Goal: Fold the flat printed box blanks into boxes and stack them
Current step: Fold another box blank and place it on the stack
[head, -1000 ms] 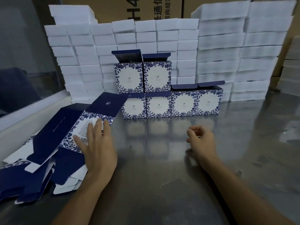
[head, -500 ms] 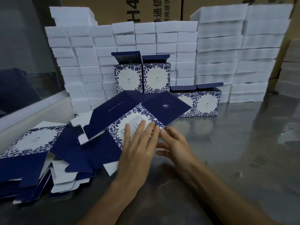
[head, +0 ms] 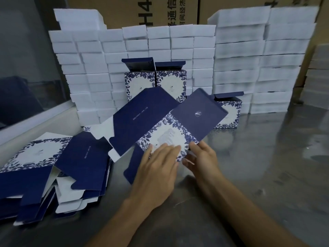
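Both hands' grip, left hand (head: 160, 168) and right hand (head: 201, 157), pinches a flat blank (head: 156, 114) above the shiny steel table (head: 267, 175).

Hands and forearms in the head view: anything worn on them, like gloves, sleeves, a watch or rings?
Nothing worn that shows. The left hand and right hand are bare, no gloves. Both forearms are uncovered right to the bottom edge of the frame, so no sleeve or cuff is in view. No watch, bracelet or ring can be seen on the visible sides.
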A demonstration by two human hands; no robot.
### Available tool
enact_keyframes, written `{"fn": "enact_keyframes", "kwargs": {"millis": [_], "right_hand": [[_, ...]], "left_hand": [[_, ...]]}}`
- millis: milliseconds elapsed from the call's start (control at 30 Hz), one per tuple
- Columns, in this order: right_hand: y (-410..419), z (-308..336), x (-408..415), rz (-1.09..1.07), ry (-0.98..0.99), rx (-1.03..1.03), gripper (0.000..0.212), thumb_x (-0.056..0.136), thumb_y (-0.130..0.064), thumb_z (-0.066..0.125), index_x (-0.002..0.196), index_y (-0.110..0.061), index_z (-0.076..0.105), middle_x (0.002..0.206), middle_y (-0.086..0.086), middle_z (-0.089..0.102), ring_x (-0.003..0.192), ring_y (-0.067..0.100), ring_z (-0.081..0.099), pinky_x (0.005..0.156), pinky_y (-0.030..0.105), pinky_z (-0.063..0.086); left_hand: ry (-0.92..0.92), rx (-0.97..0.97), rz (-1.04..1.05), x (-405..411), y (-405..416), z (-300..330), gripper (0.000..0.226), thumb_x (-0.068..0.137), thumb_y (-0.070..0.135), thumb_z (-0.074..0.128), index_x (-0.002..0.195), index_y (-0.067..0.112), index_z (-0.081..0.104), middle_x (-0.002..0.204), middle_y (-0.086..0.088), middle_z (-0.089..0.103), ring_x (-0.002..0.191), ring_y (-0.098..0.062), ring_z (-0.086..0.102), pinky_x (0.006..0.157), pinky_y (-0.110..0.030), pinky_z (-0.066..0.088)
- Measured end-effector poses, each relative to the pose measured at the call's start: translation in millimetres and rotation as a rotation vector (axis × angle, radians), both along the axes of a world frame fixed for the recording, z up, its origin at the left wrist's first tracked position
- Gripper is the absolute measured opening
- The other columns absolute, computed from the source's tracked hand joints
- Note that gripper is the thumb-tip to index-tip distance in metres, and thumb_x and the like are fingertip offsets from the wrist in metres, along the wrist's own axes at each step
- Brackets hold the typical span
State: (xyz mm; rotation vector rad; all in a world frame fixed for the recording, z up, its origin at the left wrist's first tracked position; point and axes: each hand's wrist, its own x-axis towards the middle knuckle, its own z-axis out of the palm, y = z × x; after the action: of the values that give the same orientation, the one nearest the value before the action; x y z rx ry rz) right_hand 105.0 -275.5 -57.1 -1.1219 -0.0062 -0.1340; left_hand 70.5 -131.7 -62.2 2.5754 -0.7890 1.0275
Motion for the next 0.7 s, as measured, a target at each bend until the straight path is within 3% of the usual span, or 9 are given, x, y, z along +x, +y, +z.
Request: {"fn": "enact_keyframes", "kwargs": {"millis": [100,233,367,433,500,567,600,667,700], "right_hand": [[-15,0,6,-0.132,0.033,0.013,0.019,0.103,-0.017,0.053,0.088,-0.019,0.065,0.075,-0.004,0.068,0.063,0.011,0.059,0.055,0.021,0.048],[-31,-2,9,-0.211,0.115,0.053,0.016,0.103,-0.022,0.055,0.092,-0.017,0.067,0.081,0.001,0.067,0.059,0.011,0.057,0.054,0.024,0.045],[-40,1,11,-0.301,0.129,0.114,0.017,0.102,-0.019,0.057,0.108,-0.008,0.069,0.108,0.015,0.074,0.094,0.031,0.071,0.086,0.048,0.059],[-45,2,12,-0.318,0.125,0.119,0.016,0.101,-0.019,0.059,0.111,-0.011,0.07,0.106,0.012,0.075,0.099,0.031,0.072,0.088,0.05,0.059],[-49,0,12,-0.329,0.124,0.139,0.024,0.101,-0.02,0.059,0.123,-0.013,0.066,0.108,0.01,0.075,0.102,0.03,0.072,0.089,0.05,0.058],[-50,-1,13,-0.335,0.123,0.14,0.028,0.102,-0.02,0.057,0.129,-0.017,0.063,0.112,0.009,0.074,0.104,0.03,0.072,0.091,0.054,0.057],[-51,0,13,-0.337,0.124,0.128,0.029,0.103,-0.02,0.054,0.131,-0.019,0.063,0.113,0.009,0.074,0.104,0.031,0.071,0.092,0.055,0.057],[-54,2,14,-0.337,0.115,0.098,0.033,0.106,-0.018,0.048,0.135,-0.022,0.061,0.115,0.008,0.074,0.104,0.031,0.071,0.093,0.057,0.056],[-55,3,14,-0.326,0.102,0.079,0.035,0.107,-0.018,0.045,0.138,-0.023,0.059,0.116,0.006,0.074,0.104,0.03,0.071,0.093,0.056,0.056]], "left_hand": [[0.012,-0.04,0.163,7,17,1,0.045,0.099,0.032,0.035,0.13,0.012,0.06,0.137,-0.007,0.058,0.133,-0.024,0.049,0.111,-0.057,0.033],[0.038,-0.164,0.341,13,38,1,0.053,0.095,0.039,0.034,0.13,0.009,0.06,0.144,-0.014,0.05,0.135,-0.033,0.044,0.111,-0.061,0.024],[0.27,-0.414,0.347,18,51,-5,0.053,0.087,0.038,0.044,0.136,0.02,0.051,0.145,-0.003,0.048,0.136,-0.023,0.041,0.117,-0.053,0.012],[0.387,-0.611,0.295,19,53,-5,0.053,0.086,0.025,0.05,0.138,0.024,0.048,0.135,0.003,0.055,0.128,-0.02,0.047,0.115,-0.046,0.026],[0.481,-0.744,0.193,21,54,-7,0.059,0.085,0.005,0.05,0.14,0.025,0.048,0.123,0.007,0.057,0.121,-0.016,0.052,0.096,-0.022,0.042],[0.532,-0.743,0.149,22,54,-8,0.067,0.085,-0.01,0.046,0.143,0.025,0.047,0.126,0.011,0.055,0.121,-0.007,0.05,0.085,-0.002,0.037],[0.547,-0.743,0.148,23,54,-9,0.067,0.087,-0.011,0.047,0.144,0.024,0.045,0.131,0.011,0.053,0.121,-0.004,0.049,0.089,-0.002,0.037],[0.559,-0.802,0.123,24,56,-8,0.064,0.09,-0.005,0.057,0.145,0.025,0.045,0.133,0.006,0.057,0.12,-0.007,0.053,0.099,-0.019,0.044],[0.56,-0.834,0.093,24,57,-8,0.063,0.089,-0.002,0.062,0.142,0.03,0.047,0.127,0.003,0.063,0.115,-0.01,0.059,0.097,-0.025,0.049]]}}
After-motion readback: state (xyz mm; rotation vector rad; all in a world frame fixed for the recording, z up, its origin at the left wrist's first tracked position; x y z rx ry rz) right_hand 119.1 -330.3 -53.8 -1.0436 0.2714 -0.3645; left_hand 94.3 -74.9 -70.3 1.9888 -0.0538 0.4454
